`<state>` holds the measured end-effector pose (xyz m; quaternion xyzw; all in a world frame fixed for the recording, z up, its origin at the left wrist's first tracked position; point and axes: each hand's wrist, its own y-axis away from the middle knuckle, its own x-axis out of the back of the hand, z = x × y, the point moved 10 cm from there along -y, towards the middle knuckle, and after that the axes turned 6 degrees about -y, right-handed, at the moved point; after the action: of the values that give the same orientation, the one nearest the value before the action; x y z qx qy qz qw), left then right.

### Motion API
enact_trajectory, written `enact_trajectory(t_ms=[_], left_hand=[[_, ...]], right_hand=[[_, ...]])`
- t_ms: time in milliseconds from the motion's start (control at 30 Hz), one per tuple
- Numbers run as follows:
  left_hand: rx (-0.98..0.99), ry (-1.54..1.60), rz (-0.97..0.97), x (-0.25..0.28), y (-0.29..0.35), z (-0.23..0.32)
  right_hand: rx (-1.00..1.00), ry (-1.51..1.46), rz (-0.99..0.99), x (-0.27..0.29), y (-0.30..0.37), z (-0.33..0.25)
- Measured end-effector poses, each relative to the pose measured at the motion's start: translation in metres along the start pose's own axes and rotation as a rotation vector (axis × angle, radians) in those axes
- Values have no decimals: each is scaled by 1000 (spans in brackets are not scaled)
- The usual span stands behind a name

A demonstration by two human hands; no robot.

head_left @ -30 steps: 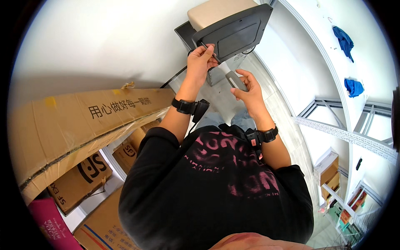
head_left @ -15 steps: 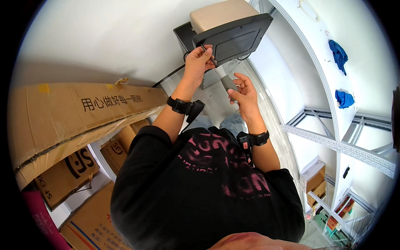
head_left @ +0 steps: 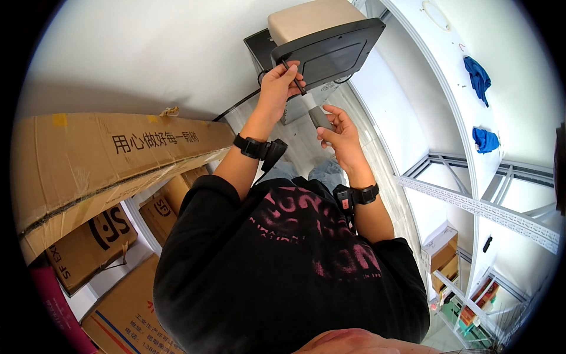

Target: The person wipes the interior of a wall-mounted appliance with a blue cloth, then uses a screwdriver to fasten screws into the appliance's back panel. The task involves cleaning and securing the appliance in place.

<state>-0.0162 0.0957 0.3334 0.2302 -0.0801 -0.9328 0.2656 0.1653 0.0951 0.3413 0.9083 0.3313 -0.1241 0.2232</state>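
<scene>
A magenta box (head_left: 56, 310) stood at 8 o'clock in the head view, with a brown carton (head_left: 94, 246) beside it and, above that at 9 o'clock, a long cardboard carton (head_left: 118, 158). Another carton, striped in red and blue (head_left: 121, 310), lay between 7 and 8 o'clock. A person in a black shirt (head_left: 289, 271), dark straps on both wrists, worked at centre. Toward 12 o'clock, the left hand (head_left: 277, 87) pinched a dark shaft (head_left: 301, 89) between thumb and fingers. The shaft belonged to a grey-handled tool (head_left: 320, 118) at 1 o'clock, its far end at the left corner of a tilted black panel (head_left: 336, 59); whether it touched could not be told. A beige body (head_left: 312, 22) sat on the panel's upper side, near 12 o'clock. The right hand (head_left: 343, 138), at 2 o'clock, gripped the tool's handle, thumb and fingers bent around its lower end. An open cardboard box (head_left: 446, 256) stood at 4 o'clock. Farther right, one blue cloth (head_left: 477, 81) hung against a white surface at 2 o'clock, a second blue cloth (head_left: 486, 140) near 3.
</scene>
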Motion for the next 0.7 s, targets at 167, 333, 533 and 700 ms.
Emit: enact_trajectory(t_ms=[167, 333, 533, 700], left_hand=[[-4, 34, -12, 2, -4, -6], [-36, 108, -6, 2, -5, -4], [18, 78, 13, -1, 1, 0], [26, 65, 21, 0, 3, 3]], right_hand=[[39, 49, -34, -4, 2, -2], [-206, -369, -177, -21, 9, 2], [-111, -144, -46, -8, 7, 8], [-22, -31, -28, -5, 3, 2]])
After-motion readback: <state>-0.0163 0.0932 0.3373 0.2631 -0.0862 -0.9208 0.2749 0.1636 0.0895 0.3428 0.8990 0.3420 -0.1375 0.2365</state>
